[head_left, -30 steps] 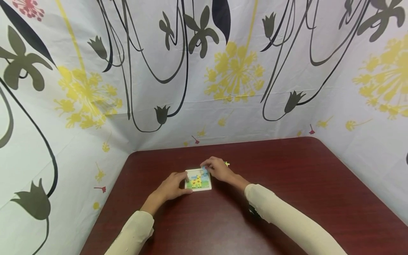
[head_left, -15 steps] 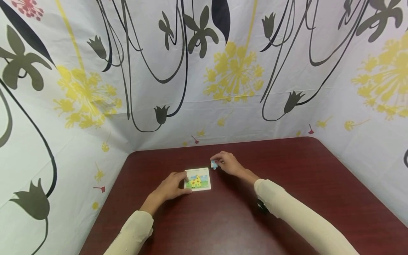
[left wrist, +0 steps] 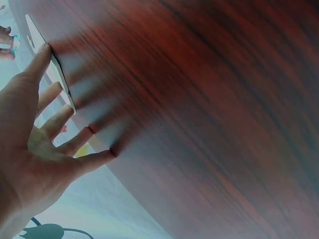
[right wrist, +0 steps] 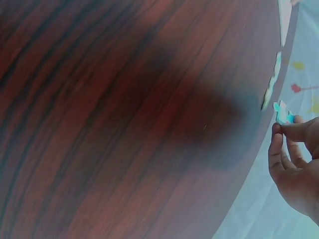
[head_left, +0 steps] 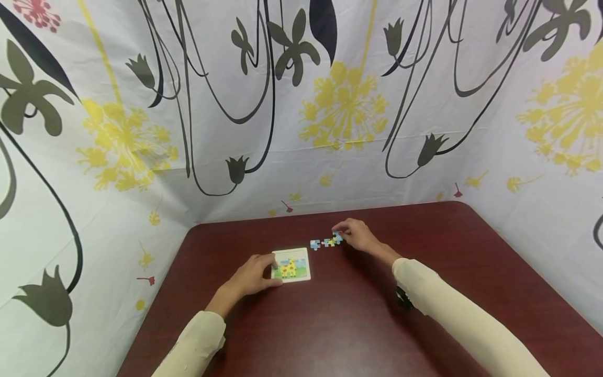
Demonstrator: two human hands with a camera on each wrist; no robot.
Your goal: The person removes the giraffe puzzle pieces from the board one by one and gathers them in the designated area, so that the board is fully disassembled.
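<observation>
A white-framed puzzle board (head_left: 309, 264) with a giraffe picture lies flat on the table. My left hand (head_left: 249, 275) grips its left side, thumb at the near edge and index finger over the left part; the other fingers spread onto the tabletop in the left wrist view. Beyond the board's right corner lie a blue piece (head_left: 314, 244) and a yellow-and-blue piece (head_left: 328, 243). My right hand (head_left: 360, 236) pinches a blue piece (right wrist: 283, 117) between thumb and fingertips, tilted in the right wrist view, just right of those pieces.
The dark red table (head_left: 292, 330) extends around the board and pieces. Behind its far edge and along both sides hangs a white cloth (head_left: 226, 131) printed with flowers. A dark object (head_left: 403, 297) shows at the right sleeve's underside.
My right hand has moved right, away from the board. The piece it lifted from the board's upper right now lies on the table, and it holds a piece farther right. My left hand has stayed put.
</observation>
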